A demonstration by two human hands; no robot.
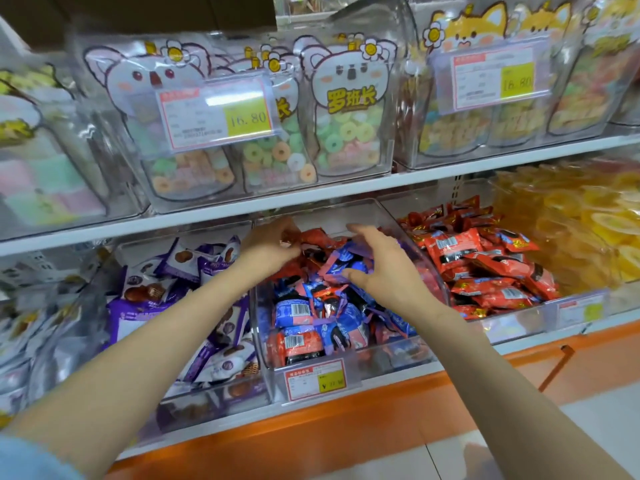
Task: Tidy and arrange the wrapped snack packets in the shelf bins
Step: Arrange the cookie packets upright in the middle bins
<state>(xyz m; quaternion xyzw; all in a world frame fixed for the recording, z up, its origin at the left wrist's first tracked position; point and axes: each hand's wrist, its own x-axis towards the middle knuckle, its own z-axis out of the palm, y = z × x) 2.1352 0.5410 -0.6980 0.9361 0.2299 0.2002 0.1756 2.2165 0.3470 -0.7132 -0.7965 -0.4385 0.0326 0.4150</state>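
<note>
A clear middle bin on the lower shelf holds a heap of blue, purple and red snack packets. My left hand reaches into the back of this bin, its fingers curled round a red packet. My right hand is over the heap, with thumb and fingers curved around a blue-and-purple packet. The bin on the left holds purple-and-white packets. Red packets fill the bin on the right.
Above, an upper shelf carries clear boxes of ring candies in animal-shaped bags with price tags. Yellow wrapped sweets fill the far right bin. A price label hangs on the middle bin. An orange base runs under the shelf.
</note>
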